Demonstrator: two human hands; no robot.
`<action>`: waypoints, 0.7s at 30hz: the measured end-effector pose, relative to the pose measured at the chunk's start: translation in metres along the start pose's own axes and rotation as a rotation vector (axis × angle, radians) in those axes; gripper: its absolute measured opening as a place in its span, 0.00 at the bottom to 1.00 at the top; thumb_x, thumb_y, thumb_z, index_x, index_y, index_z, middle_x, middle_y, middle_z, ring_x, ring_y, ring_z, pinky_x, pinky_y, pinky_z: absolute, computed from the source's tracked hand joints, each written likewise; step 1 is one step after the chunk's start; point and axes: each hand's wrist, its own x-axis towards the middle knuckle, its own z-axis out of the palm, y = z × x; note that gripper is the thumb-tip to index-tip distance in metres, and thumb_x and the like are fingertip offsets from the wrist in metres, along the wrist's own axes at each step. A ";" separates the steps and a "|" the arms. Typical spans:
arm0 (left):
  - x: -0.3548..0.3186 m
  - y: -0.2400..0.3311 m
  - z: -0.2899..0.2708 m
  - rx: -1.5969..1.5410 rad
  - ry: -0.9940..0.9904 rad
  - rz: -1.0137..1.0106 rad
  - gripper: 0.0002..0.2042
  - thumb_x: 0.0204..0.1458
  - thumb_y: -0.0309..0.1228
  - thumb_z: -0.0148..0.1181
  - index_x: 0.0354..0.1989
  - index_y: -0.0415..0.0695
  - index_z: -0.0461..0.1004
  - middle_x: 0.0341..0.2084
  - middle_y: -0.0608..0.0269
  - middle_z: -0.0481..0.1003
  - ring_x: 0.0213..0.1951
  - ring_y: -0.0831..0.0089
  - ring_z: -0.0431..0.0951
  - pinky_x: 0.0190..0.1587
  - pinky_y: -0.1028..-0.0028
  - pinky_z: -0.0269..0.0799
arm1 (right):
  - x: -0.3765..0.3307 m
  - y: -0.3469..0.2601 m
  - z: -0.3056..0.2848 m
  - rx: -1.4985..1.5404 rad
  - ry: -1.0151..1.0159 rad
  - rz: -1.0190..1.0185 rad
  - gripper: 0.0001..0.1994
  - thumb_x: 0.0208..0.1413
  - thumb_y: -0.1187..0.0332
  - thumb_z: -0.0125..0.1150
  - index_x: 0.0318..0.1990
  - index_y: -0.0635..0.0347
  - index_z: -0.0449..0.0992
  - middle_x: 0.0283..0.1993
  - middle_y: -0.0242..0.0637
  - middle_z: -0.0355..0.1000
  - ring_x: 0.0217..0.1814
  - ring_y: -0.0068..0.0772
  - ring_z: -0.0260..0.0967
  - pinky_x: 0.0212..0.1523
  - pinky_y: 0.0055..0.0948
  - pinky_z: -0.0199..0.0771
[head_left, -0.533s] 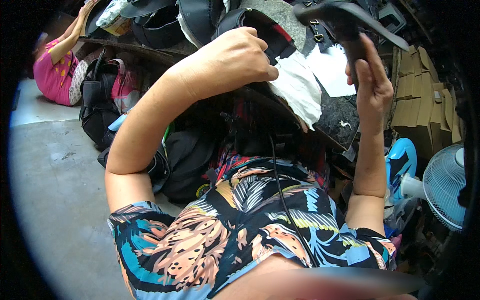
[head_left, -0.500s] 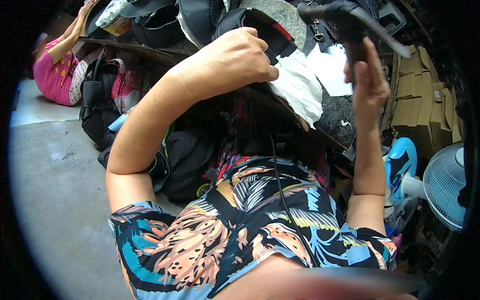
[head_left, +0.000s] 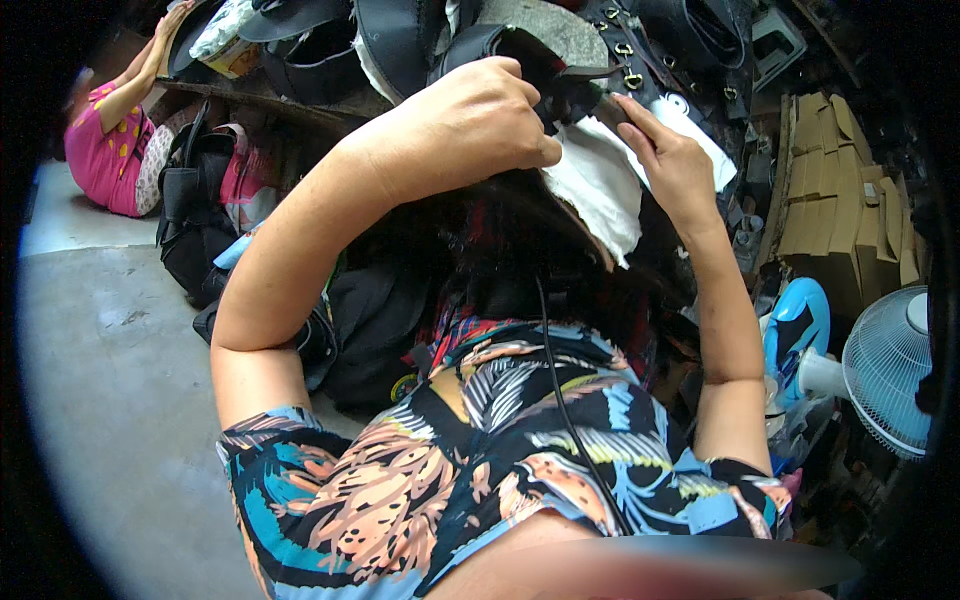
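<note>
Left hand clenched around a black strap piece, raised over a heap of dark leather goods near the far edge. Right hand fingers extended, nearly flat, resting against white cloth just beside the strap, directly right of the left fist.

We find open room only low on the left, over the bare concrete floor — ahead, black bags and stacked straps crowd in; cardboard boxes and a fan block the right.
</note>
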 end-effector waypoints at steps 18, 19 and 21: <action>0.001 -0.016 0.084 0.263 0.346 -0.018 0.08 0.44 0.31 0.57 0.35 0.52 0.71 0.26 0.70 0.68 0.30 0.72 0.72 0.39 0.72 0.69 | -0.004 0.020 -0.004 0.443 0.095 0.090 0.18 0.61 0.51 0.57 0.58 0.32 0.74 0.36 0.38 0.80 0.30 0.33 0.77 0.31 0.29 0.73; 0.000 -0.017 0.091 0.255 0.363 -0.024 0.09 0.44 0.30 0.57 0.35 0.51 0.71 0.26 0.70 0.67 0.31 0.72 0.71 0.40 0.72 0.69 | -0.006 0.019 0.000 0.282 0.097 0.110 0.18 0.61 0.51 0.56 0.58 0.32 0.74 0.36 0.39 0.79 0.31 0.36 0.78 0.31 0.31 0.73; -0.003 -0.020 0.096 0.225 0.375 -0.034 0.10 0.44 0.30 0.57 0.36 0.50 0.71 0.28 0.69 0.67 0.32 0.71 0.71 0.42 0.71 0.70 | -0.012 0.013 0.013 0.066 0.160 -0.079 0.18 0.60 0.50 0.56 0.57 0.32 0.75 0.36 0.41 0.78 0.34 0.44 0.77 0.31 0.36 0.74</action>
